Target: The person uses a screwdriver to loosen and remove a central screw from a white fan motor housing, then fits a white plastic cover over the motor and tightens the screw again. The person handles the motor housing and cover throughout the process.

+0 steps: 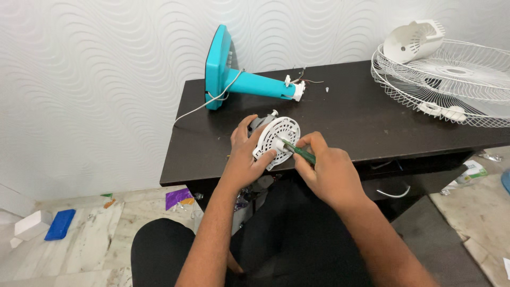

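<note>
white motor housing [276, 139] in left fingers [245, 133], screwdriver [298, 151] in right

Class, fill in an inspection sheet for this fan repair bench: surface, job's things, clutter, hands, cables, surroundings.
Surface: dark table, against patterned wall.
Job's things: white round motor housing at front edge; green-handled screwdriver, tip at housing's centre.
Clutter: teal fan stand lying down; wire grilles; white cover.
Hands: left hand grips housing; right hand holds screwdriver.
Cables: white cord from stand, over table edge.
Surroundings: blue block, wrappers on floor.
</note>
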